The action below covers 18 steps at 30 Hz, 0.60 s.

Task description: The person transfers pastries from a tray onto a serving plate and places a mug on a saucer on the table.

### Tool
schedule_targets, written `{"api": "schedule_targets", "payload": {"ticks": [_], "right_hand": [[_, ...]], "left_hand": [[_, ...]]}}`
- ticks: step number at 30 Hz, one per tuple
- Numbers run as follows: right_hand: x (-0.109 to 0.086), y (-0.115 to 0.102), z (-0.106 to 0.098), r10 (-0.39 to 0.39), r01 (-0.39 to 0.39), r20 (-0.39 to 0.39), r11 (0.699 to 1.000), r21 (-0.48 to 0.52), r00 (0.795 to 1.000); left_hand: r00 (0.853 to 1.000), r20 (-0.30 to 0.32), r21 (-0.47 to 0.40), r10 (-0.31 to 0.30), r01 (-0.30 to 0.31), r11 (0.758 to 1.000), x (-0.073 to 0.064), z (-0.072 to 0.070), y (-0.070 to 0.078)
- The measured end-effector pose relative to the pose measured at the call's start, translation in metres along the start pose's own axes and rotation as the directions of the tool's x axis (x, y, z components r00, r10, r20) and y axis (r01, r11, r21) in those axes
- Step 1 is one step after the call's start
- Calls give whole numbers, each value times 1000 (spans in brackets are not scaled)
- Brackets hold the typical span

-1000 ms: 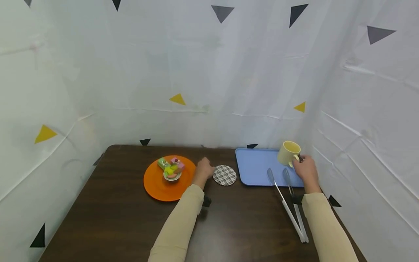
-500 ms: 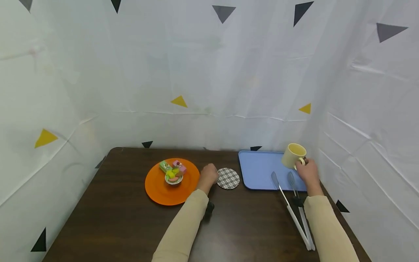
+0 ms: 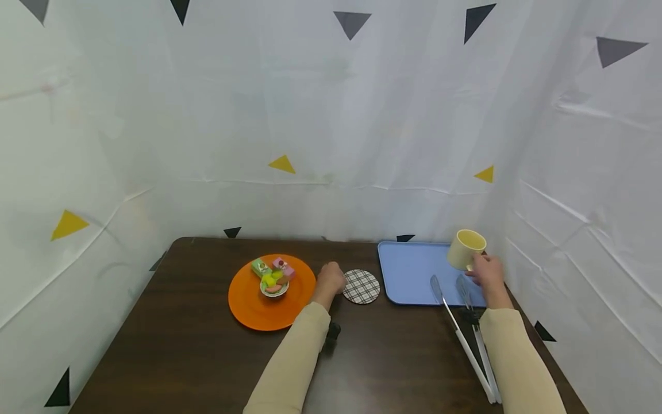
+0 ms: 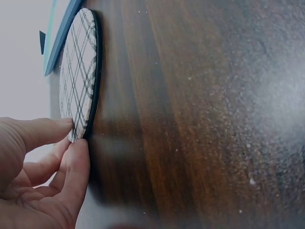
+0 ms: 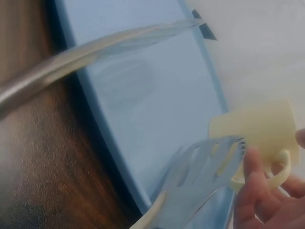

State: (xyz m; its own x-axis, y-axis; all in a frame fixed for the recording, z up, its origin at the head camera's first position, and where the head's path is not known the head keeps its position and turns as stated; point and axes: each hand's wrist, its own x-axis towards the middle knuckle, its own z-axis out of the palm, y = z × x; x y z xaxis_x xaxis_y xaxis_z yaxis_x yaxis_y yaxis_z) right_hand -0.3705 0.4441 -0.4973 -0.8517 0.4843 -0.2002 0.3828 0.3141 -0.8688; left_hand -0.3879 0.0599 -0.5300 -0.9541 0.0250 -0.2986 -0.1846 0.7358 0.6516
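Note:
At the table's middle, my left hand (image 3: 331, 280) pinches the near-left edge of a round plaid coaster (image 3: 361, 286). The left wrist view shows the thumb (image 4: 50, 130) on top of the coaster (image 4: 78, 71) and a finger below its rim; the coaster lies flat or nearly so. To the right, my right hand (image 3: 488, 273) holds a pale yellow mug (image 3: 463, 250) by its handle. In the right wrist view, fingers (image 5: 255, 186) pass round the handle of the mug (image 5: 257, 129). Whether the mug touches the tray is unclear.
A blue tray (image 3: 411, 273) lies below the mug. Tongs (image 3: 473, 359) rest with their tips over its front edge, close to the right wrist. Left of the coaster is an orange plate (image 3: 243, 302) bearing a small bowl (image 3: 274, 292) of toy food.
The head view has shifted slightly. My right hand has closed over the mug's handle, which showed more openly before. My left hand stays at the coaster's edge.

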Motion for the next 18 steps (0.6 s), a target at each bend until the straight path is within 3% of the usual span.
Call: {"api": "schedule_targets", "payload": {"ticks": [9, 18], "right_hand": [[1, 4, 5, 59, -61, 18, 982, 179, 998], [4, -1, 6, 100, -110, 53, 967, 231, 994]], "left_hand": [[1000, 24, 5, -2, 2, 1000, 13, 4, -9], [999, 12, -33, 46, -46, 998, -1, -1, -8]]}}
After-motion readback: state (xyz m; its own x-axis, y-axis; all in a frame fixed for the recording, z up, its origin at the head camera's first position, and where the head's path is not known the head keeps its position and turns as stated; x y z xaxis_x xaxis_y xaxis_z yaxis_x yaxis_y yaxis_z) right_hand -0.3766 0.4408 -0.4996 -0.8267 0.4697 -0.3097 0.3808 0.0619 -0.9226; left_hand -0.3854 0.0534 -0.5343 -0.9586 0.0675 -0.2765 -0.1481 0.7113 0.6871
